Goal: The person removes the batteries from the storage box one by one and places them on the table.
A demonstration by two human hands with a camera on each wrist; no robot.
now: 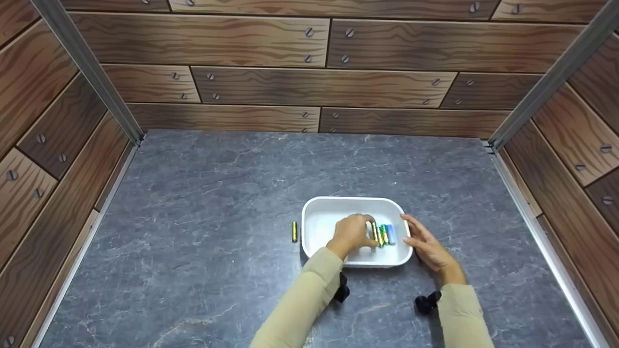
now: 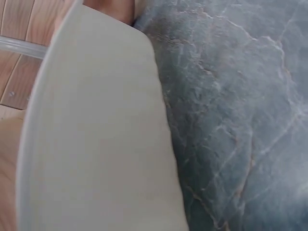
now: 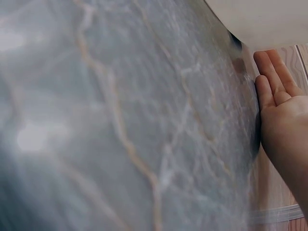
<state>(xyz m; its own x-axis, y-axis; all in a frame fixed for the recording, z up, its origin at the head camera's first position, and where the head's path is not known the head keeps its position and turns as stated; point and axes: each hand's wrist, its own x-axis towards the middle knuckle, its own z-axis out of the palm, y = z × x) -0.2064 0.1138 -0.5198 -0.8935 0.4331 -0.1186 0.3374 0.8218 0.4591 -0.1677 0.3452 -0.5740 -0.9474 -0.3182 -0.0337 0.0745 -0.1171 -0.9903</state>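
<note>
A white plastic tub [image 1: 319, 207] stands on the grey marbled surface. My left hand [image 1: 352, 232] reaches into it, thumb and fingers pinching a gold battery [image 1: 374, 231] by its two ends. Right beside that battery several more lie in a row, among them a green battery [image 1: 384, 234] and a blue battery [image 1: 391, 234]. My right hand [image 1: 429, 246] rests against the tub's right end, thumb and fingertips at the rim. In the right wrist view its fingers [image 3: 269, 72] look fairly straight. The tub wall [image 2: 106, 125] hides most of the left hand in the left wrist view.
One yellow-gold battery [image 1: 294, 232] lies outside the tub, close to its left wall. Wood-patterned panels [image 1: 261, 41] with metal corner posts [image 1: 89, 67] enclose the marbled surface [image 1: 193, 217] at the back and sides.
</note>
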